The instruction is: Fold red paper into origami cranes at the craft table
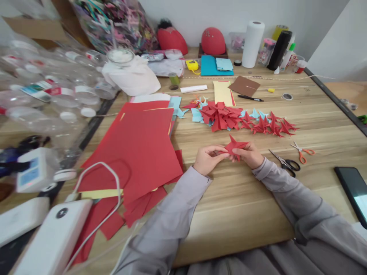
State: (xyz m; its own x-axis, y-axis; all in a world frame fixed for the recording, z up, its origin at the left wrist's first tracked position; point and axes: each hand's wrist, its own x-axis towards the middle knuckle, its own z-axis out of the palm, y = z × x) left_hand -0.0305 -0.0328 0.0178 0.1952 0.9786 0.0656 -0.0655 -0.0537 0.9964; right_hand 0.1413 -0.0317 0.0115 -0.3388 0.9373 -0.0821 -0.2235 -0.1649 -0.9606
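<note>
A folded red origami crane (235,145) is held between both hands above the wooden table, its points sticking up and out to the right. My left hand (210,158) pinches its left end between thumb and fingers. On the other side, my right hand (250,154) grips it with the thumb across its front. Just beyond lies a pile of red folded paper pieces (220,116), with light blue ones (197,114) under its left edge. More red folded cranes (269,126) spread to the right of that pile.
Large red paper sheets (140,149) lie at left, near a white power bank (57,233) with a looped cable. Black scissors (286,162), orange scissors (302,151) and a phone (351,191) are at right. Plastic bottles (63,91) crowd the far left; a paper roll (252,44) stands behind.
</note>
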